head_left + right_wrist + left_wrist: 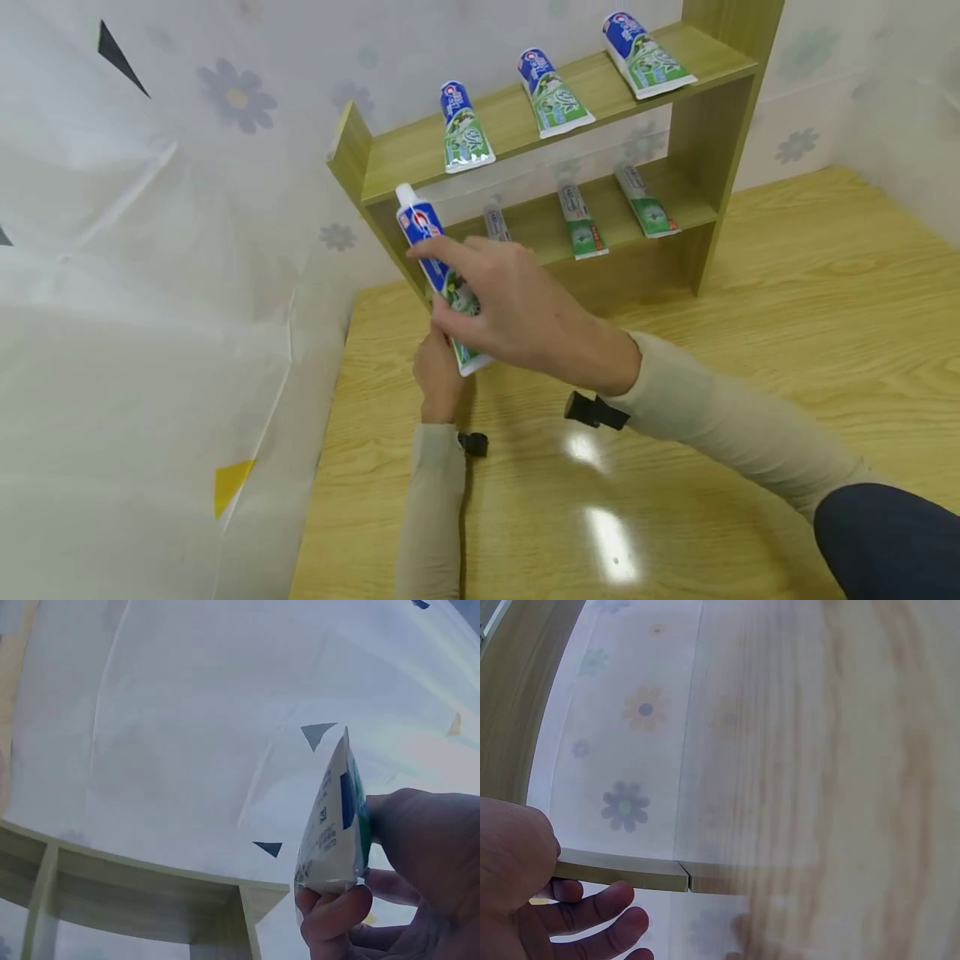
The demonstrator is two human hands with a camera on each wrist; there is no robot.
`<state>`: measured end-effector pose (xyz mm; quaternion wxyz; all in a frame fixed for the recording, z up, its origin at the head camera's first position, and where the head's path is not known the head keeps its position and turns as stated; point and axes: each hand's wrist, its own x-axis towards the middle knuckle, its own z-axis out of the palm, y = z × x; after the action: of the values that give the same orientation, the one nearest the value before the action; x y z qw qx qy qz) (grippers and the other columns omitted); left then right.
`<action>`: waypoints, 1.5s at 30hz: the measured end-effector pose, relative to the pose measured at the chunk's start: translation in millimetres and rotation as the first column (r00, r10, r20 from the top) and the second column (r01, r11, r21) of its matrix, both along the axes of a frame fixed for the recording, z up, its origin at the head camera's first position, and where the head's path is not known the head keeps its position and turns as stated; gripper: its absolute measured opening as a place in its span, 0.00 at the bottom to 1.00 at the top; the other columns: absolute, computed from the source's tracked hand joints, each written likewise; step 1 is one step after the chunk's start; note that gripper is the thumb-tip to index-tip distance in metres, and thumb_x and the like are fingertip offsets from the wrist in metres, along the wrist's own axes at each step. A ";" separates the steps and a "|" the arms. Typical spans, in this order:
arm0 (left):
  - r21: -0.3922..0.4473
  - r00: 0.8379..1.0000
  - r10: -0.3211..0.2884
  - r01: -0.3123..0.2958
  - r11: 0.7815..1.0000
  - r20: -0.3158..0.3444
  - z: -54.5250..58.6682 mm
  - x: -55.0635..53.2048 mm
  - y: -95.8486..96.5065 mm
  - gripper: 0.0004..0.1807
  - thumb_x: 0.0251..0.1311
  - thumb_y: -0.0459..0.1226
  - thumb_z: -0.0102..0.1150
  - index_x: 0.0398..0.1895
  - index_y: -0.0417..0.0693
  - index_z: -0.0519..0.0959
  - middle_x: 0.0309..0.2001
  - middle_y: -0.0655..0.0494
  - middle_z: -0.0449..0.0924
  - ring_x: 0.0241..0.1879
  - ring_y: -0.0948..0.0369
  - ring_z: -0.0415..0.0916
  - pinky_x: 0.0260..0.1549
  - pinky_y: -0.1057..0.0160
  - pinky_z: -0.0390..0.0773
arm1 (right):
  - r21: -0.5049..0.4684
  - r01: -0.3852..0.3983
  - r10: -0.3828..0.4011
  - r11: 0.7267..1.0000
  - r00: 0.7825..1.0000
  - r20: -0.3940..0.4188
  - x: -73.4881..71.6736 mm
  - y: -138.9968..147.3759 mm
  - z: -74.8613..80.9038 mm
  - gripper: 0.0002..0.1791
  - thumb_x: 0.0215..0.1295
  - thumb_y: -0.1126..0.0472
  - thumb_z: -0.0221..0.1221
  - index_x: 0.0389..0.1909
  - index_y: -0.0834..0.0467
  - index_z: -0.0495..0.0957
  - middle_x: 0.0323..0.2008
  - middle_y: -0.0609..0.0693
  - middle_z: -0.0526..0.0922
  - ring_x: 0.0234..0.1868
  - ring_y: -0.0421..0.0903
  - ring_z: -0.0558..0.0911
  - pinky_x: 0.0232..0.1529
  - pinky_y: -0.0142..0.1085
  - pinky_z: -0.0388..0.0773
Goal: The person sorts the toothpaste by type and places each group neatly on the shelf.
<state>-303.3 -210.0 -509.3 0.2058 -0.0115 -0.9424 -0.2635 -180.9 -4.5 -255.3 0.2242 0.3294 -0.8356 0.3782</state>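
Note:
My right hand (pixel 525 304) grips a blue and green toothpaste tube (pixel 422 223) with a white cap, tilted cap-up in front of the rack's left end. In the right wrist view its fingers curl round the tube's white back (pixel 322 840). My left hand (pixel 437 371) is lower down, partly hidden behind the tube. The left wrist view shows that hand (pixel 514 859) at a board edge (pixel 630 876), thumb side above and fingers below, holding the wooden rack (pixel 352 162). Three matching tubes (pixel 555 96) lie on the upper shelf.
Green and white tubes (pixel 583 223) lie on the lower shelf, the leftmost partly covered by my right hand. The rack stands on a wood-grain table (pixel 810 333). A pale sheet (pixel 150 350) hangs along the left, and flowered wall covering (pixel 300 92) is behind.

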 end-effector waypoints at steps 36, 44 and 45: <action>-0.081 0.999 0.029 -0.032 0.996 -0.039 30.7 24.9 20.5 0.20 0.87 0.44 0.49 0.33 0.43 0.74 0.22 0.45 0.79 0.18 0.50 0.76 0.16 0.53 0.69 | 0.316 0.324 -0.393 0.892 0.901 0.183 -150.5 -60.1 99.6 0.19 0.87 0.49 0.49 0.65 0.56 0.75 0.47 0.47 0.82 0.45 0.43 0.83 0.47 0.32 0.80; -0.072 0.999 0.040 -0.042 0.997 -0.030 34.1 23.1 16.2 0.20 0.87 0.45 0.48 0.34 0.43 0.74 0.23 0.42 0.80 0.20 0.46 0.79 0.17 0.48 0.73 | 0.337 0.376 -0.464 0.863 0.855 0.232 -154.8 -81.4 94.9 0.25 0.89 0.45 0.32 0.72 0.53 0.65 0.52 0.52 0.85 0.50 0.49 0.87 0.44 0.38 0.83; -0.071 0.999 0.042 -0.043 0.997 -0.026 34.1 23.0 15.4 0.20 0.88 0.45 0.48 0.34 0.43 0.74 0.23 0.42 0.80 0.19 0.46 0.79 0.17 0.49 0.72 | 0.342 0.373 -0.461 0.862 0.858 0.227 -154.6 -83.4 94.8 0.26 0.89 0.45 0.31 0.72 0.53 0.65 0.52 0.52 0.85 0.51 0.50 0.87 0.44 0.38 0.83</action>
<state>-280.2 -194.6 -475.2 0.2225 -0.0021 -0.9486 -0.2249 -335.5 -88.0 -160.5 0.1214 0.1058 -0.9572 0.2406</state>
